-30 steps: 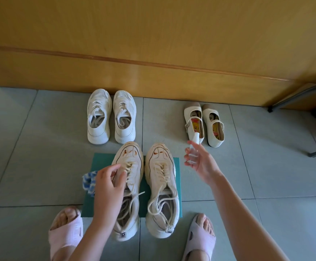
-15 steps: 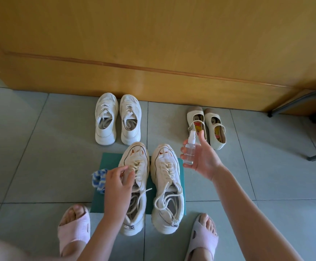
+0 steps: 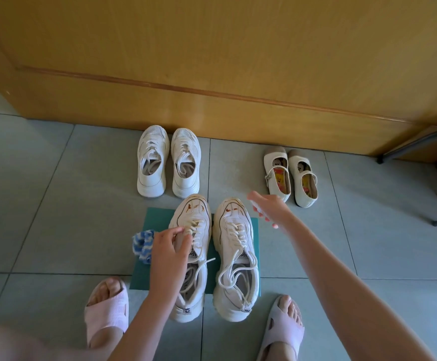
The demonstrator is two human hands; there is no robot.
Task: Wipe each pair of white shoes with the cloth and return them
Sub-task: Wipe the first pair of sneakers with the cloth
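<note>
Blue-white cloth [image 3: 142,243] lies on the green mat [image 3: 157,217], beside the left hand [image 3: 169,252], whose fingers pinch the laces [image 3: 196,225] of one stained sneaker [image 3: 195,209]. Right hand [image 3: 270,212] is blurred — its grip I cannot tell. Lifted by laces, it may swing and drop.

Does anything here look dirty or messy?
Yes. The sneakers on the green mat have reddish-brown smears on both toes, and their laces lie loose and untied. The trainers and strap shoes behind them stand neatly paired.
</note>
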